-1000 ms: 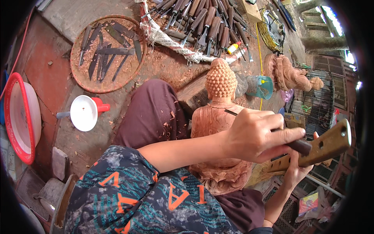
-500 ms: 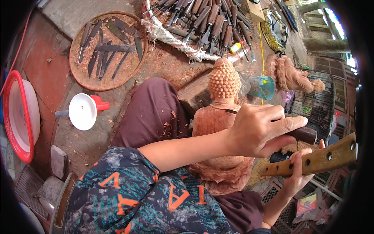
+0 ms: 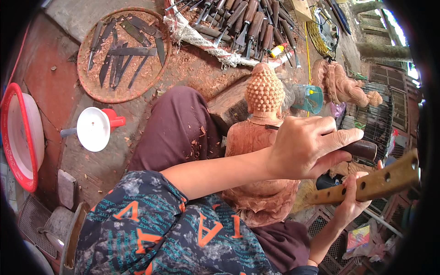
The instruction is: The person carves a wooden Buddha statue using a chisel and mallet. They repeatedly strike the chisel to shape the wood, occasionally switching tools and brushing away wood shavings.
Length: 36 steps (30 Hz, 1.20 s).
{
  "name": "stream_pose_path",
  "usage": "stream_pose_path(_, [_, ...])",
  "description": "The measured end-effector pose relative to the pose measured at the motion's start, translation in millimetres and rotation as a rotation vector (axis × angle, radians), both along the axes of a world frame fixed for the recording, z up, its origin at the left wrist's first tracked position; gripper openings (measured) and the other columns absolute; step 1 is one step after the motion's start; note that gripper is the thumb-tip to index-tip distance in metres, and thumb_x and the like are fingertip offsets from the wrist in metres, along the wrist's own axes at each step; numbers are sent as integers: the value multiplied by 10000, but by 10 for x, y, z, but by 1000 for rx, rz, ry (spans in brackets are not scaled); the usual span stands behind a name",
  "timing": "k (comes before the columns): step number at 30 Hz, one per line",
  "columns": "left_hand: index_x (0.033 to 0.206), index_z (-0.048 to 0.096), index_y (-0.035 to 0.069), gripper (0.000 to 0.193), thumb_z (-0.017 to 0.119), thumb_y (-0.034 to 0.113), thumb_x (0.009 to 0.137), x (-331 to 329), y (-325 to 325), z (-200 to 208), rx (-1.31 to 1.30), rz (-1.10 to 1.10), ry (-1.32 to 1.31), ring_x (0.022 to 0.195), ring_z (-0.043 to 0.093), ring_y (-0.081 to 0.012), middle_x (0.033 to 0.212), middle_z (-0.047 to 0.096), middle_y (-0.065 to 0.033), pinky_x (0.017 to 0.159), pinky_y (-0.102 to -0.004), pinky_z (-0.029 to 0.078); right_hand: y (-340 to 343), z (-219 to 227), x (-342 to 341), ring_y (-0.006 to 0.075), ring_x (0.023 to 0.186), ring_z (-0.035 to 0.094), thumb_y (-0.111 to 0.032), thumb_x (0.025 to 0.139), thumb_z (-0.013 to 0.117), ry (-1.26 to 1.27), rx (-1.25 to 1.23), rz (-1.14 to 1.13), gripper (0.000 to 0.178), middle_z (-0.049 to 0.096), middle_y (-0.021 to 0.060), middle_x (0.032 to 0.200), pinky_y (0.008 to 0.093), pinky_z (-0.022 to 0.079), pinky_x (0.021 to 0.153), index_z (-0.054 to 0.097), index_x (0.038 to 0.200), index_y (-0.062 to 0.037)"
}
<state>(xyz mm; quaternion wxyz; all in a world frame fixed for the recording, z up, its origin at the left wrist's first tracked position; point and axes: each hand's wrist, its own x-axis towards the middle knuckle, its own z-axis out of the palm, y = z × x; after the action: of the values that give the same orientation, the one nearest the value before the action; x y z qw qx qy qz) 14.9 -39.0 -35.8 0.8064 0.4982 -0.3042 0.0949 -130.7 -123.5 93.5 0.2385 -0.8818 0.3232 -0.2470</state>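
A carved wooden Buddha figure (image 3: 247, 137) stands upright before me, its back and knobbly-haired head (image 3: 264, 89) toward me. My left hand (image 3: 311, 146) is closed around a chisel (image 3: 360, 150); the dark handle juts out to the right. At the other end, its thin dark blade lies by the figure's upper back; whether it touches the wood I cannot tell. Lower right, my right hand (image 3: 350, 201) grips a flat wide brush (image 3: 378, 182) by its wooden handle, which has a row of holes. The pale bristles end beside the figure's base.
A round woven tray (image 3: 87, 89) of blades lies far left. Many wooden-handled chisels (image 3: 243, 27) are heaped at the back. A white-and-red cup-like vessel (image 3: 93, 129) and a red-rimmed basin (image 3: 34, 137) stand left. Another carving (image 3: 343, 85) lies right, past a blue-green container (image 3: 307, 98).
The chisel's handle end has risen slightly and moved a little right with my left hand. In my right hand the brush tilts somewhat more steeply. The view has shifted slightly.
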Motion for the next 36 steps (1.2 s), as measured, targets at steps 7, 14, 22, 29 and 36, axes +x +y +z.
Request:
stream_pose_path(7, [1196, 662, 118, 462, 756, 265, 769, 23, 63, 4, -56, 16, -42, 511, 504, -194, 635, 476, -36, 454, -324, 402, -35, -34, -101, 98, 767, 505, 89, 850, 612, 9, -91, -3, 571, 530, 24, 893, 216, 429, 732, 396, 1376, 41])
stream_pose_path(14, [1173, 674, 106, 441, 754, 274, 772, 40, 110, -19, -59, 2, -47, 510, 505, -183, 629, 488, -31, 447, -324, 393, -108, -58, -214, 156, 859, 561, 21, 851, 666, 176, -430, 77, 353, 577, 58, 964, 292, 450, 811, 537, 1179, 40])
stream_pose_path(22, [1139, 677, 42, 418, 742, 265, 791, 57, 177, -92, -210, -45, -69, 489, 496, -181, 626, 532, -38, 455, -320, 390, -45, -85, -270, 106, 861, 541, 54, 859, 599, 151, -480, 101, 463, 569, 55, 995, 247, 450, 800, 483, 1307, 57])
stream_pose_path(29, [1139, 677, 48, 405, 737, 261, 800, 44, 174, -122, -96, -17, -40, 500, 503, -189, 638, 541, -41, 463, -315, 393, 35, 20, -110, 160, 871, 572, 80, 839, 594, 384, -796, 134, 572, 588, 87, 980, 294, 461, 799, 407, 1376, 24])
stream_pose_path(36, [1170, 664, 146, 429, 705, 373, 808, -38, 300, 81, 125, -11, -183, 495, 520, -161, 610, 480, 5, 448, -314, 408, -54, -61, -377, 150, 952, 572, 27, 861, 646, 253, -505, 93, 462, 590, 87, 1099, 292, 456, 877, 490, 1295, 43])
